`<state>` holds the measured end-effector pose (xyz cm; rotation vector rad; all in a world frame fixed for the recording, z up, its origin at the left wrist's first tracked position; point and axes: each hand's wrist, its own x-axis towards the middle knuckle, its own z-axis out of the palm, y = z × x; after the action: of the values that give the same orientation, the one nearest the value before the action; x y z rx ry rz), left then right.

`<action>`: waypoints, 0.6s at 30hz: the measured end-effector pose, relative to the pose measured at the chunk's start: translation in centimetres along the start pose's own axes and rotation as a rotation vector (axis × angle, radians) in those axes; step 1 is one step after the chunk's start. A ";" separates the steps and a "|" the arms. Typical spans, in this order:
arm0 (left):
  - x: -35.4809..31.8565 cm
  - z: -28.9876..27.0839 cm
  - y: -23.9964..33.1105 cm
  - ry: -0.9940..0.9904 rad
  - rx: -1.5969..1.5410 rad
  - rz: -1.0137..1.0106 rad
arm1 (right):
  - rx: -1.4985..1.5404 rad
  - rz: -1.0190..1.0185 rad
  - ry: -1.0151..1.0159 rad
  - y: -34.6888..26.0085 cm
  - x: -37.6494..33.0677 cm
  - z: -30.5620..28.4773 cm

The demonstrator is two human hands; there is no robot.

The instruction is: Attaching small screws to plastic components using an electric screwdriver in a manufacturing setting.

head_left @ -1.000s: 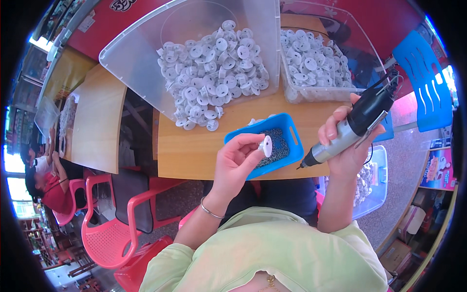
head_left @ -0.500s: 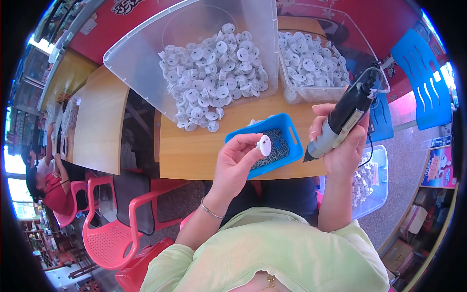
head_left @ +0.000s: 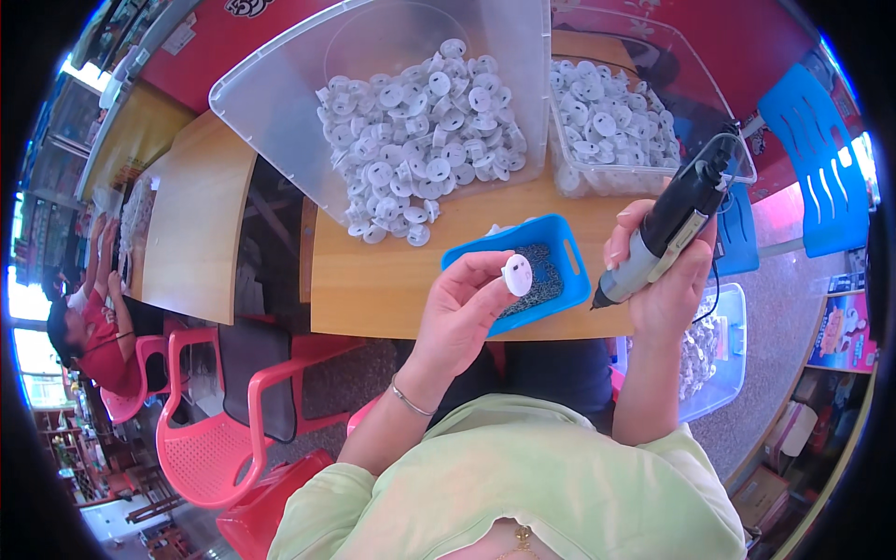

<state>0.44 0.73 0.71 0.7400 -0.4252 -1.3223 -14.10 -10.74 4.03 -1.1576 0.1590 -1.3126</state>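
Note:
A small white round plastic piece (head_left: 517, 275) with dark holes in its face is pinched between the thumb and fingers of my left hand (head_left: 455, 313). It is held over the near left part of a blue plastic basket (head_left: 569, 257), which contains many small grey metal bits that look like screws (head_left: 541, 280). My right hand (head_left: 667, 280) is wrapped round a black and grey electric screwdriver (head_left: 658, 233), its tip pointing down and left. That tip is just right of the basket, apart from the white piece.
A large clear bin (head_left: 271, 112) lies tilted on the wooden table (head_left: 373, 289), white pieces spilling from it. Beside it stands another clear bin (head_left: 616, 177) of such pieces. A translucent tub (head_left: 733, 359) is low at right. Pink chairs (head_left: 210, 453) and a seated person (head_left: 103, 345) are at left.
The whole view has shifted slightly. My hands keep the same grips on the white piece and the screwdriver, and the tip stays apart from the piece.

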 end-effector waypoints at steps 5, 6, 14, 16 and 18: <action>0.0 -0.1 -0.2 0.026 0.037 -0.048 | 0.112 0.060 0.039 -0.6 0.5 0.4; 0.0 -0.1 -0.3 0.028 0.036 -0.049 | 0.171 0.150 0.103 -1.4 0.6 1.2; -0.4 0.2 -1.1 -0.036 -0.090 -0.153 | 0.290 -0.071 0.131 -3.0 1.8 1.3; -0.5 0.4 -1.1 -0.041 -0.115 -0.177 | 0.319 -0.077 0.142 -3.0 1.9 1.4; -0.5 0.6 -1.3 -0.047 -0.141 -0.201 | 0.376 -0.084 0.156 -3.1 1.9 1.5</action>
<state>-0.96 1.02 0.31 0.6469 -0.2969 -1.5441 -14.50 -10.88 7.93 -0.7500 -0.0242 -1.4352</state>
